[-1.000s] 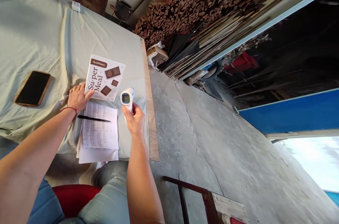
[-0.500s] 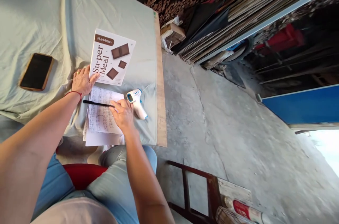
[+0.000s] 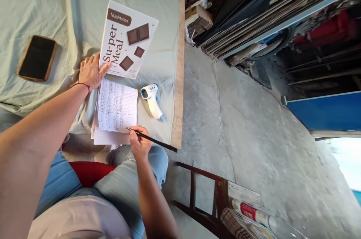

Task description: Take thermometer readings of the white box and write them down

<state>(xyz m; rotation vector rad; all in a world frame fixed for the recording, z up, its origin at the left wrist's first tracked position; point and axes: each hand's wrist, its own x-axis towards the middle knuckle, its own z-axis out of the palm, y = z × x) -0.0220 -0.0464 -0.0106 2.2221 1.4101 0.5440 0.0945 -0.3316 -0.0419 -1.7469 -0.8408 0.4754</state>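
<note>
A white NutriMotion box (image 3: 124, 45) with brown squares printed on its face lies at the far side of the papers. My left hand (image 3: 91, 70) grips its lower left corner, the thumb on the printed face and the other fingers at the side edge. Between the thumb and fingers of my right hand (image 3: 140, 143) is a slim black pen (image 3: 159, 142), its tip close to the lower right edge of the handwritten sheets (image 3: 117, 107). Right of the sheets, a white and blue infrared thermometer (image 3: 152, 99) rests on the cloth.
A phone (image 3: 37, 58) in a brown case lies on the pale tablecloth (image 3: 36, 2) at left. The bare wooden table edge (image 3: 178, 66) runs along the right. A dark wooden chair (image 3: 197, 190) stands on the concrete floor. Stacked boards (image 3: 254, 20) lean farther back.
My right hand has moved off the sheets toward the near edge, and the pen has swung round to point left in my fingers. My left hand stays at the box; the view has shifted.
</note>
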